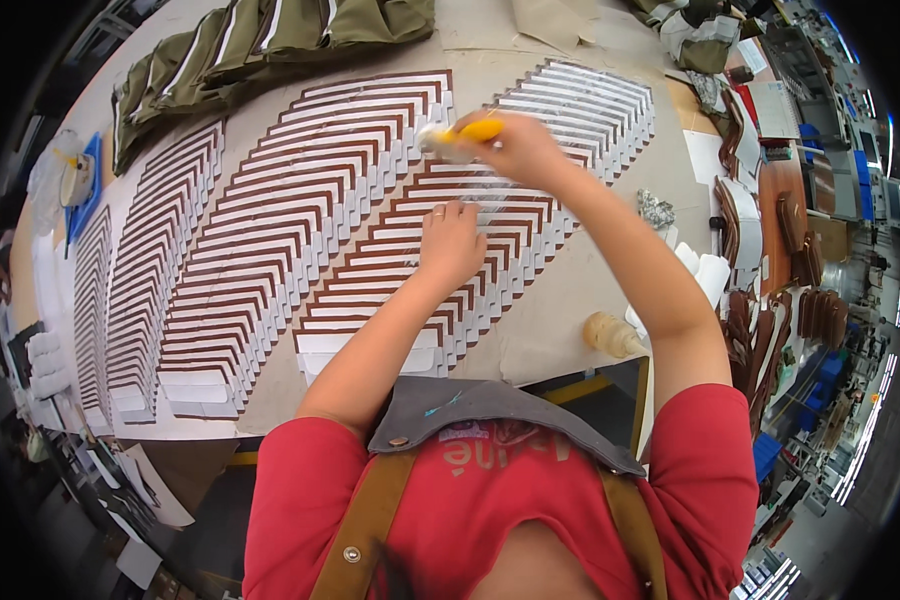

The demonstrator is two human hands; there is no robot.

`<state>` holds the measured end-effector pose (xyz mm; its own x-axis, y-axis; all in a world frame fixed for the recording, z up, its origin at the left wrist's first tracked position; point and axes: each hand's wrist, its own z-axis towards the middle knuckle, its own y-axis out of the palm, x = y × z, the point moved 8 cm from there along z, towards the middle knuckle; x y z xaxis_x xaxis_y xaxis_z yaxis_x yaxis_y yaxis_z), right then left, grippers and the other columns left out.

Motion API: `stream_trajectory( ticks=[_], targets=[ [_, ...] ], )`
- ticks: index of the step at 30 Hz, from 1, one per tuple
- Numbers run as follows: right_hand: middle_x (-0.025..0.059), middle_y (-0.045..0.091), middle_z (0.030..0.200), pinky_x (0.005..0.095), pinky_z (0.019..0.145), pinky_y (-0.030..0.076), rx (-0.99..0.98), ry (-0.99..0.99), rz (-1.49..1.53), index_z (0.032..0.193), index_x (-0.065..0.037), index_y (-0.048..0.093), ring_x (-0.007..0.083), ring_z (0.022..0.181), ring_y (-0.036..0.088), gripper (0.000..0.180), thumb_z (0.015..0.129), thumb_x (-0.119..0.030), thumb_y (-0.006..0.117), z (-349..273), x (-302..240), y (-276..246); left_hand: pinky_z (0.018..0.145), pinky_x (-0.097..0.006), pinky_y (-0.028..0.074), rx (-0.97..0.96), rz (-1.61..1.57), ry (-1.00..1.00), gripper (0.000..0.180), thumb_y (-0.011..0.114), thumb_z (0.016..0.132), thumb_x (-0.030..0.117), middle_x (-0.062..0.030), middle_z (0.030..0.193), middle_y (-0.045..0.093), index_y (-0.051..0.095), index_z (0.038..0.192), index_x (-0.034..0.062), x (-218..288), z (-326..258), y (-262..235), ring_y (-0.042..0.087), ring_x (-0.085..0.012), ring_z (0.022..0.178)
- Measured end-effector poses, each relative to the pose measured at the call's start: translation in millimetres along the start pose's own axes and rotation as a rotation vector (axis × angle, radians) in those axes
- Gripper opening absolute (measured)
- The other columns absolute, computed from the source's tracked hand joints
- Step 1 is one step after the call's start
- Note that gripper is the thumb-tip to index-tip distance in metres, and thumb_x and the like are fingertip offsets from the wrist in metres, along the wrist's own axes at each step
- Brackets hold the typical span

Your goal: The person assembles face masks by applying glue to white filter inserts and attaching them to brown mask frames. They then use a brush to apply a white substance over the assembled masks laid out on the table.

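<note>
My right hand (530, 150) grips a brush by its yellow handle (481, 129); the pale brush head is blurred and points left, above the far part of a row. Below it lies a slanting row of overlapping white pieces with brown edges (370, 312), fanned out like shingles. My left hand (452, 243) rests on the middle of this row, palm down, fingers side by side on the pieces. Towards the far end, the pieces (590, 100) show grey strips in place of brown. Whether the brush touches them is unclear.
Similar rows of pieces (270, 240) spread to the left. Folded olive-green fabric (270, 40) lies at the far left. A cup (74, 185) stands on a blue tray (97, 160). At right are a yellowish bottle (610, 335), crumpled foil (656, 208) and brown leather pieces (740, 330).
</note>
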<state>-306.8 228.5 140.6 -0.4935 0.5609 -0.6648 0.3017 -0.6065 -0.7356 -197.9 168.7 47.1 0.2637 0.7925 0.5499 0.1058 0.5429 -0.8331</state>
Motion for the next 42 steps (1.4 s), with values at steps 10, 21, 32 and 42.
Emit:
stream_trajectory(
  ticks=[10,21,32,42],
  targets=[
    [0.0087,0.064,0.074,0.0391,0.055,0.047,0.137,0.062,-0.458,0.084,-0.010,0.063,0.0296,0.060,0.060,0.019,0.082,-0.028,0.059,10,21,-1,0.080,-0.040,0.043,-0.047,0.165,0.005,0.028,0.056,0.077,0.011,-0.0134,0.092,0.058,0.052,0.102,-0.0004,-10,-4,20,0.056,-0.0299,0.090],
    [0.0101,0.067,0.079,0.0381,0.063,0.050,0.190,0.521,-0.385,0.087,-0.011,0.066,0.0275,0.071,0.064,0.038,0.082,-0.047,0.057,-38,106,-61,0.078,-0.038,0.043,-0.021,0.255,0.062,0.022,0.057,0.073,0.009,-0.0122,0.095,0.057,0.056,0.094,0.0012,-4,-3,21,0.056,-0.0278,0.088],
    [0.0090,0.065,0.073,0.0390,0.060,0.048,0.307,0.608,-0.385,0.088,-0.011,0.065,0.0282,0.068,0.063,0.033,0.083,-0.042,0.057,-97,129,-84,0.077,-0.037,0.044,-0.119,0.383,0.084,0.020,0.060,0.072,0.007,-0.0111,0.092,0.056,0.057,0.091,0.0024,2,3,22,0.057,-0.0272,0.087],
    [0.0067,0.065,0.072,0.0314,0.057,0.046,0.283,0.485,-0.126,0.095,-0.017,0.066,0.0214,0.060,0.061,0.029,0.081,-0.041,0.061,-148,157,-78,0.073,-0.038,0.045,-0.156,0.408,0.063,0.018,0.060,0.071,0.004,-0.0121,0.091,0.056,0.057,0.089,0.0024,8,11,23,0.059,-0.0280,0.081]
  ],
)
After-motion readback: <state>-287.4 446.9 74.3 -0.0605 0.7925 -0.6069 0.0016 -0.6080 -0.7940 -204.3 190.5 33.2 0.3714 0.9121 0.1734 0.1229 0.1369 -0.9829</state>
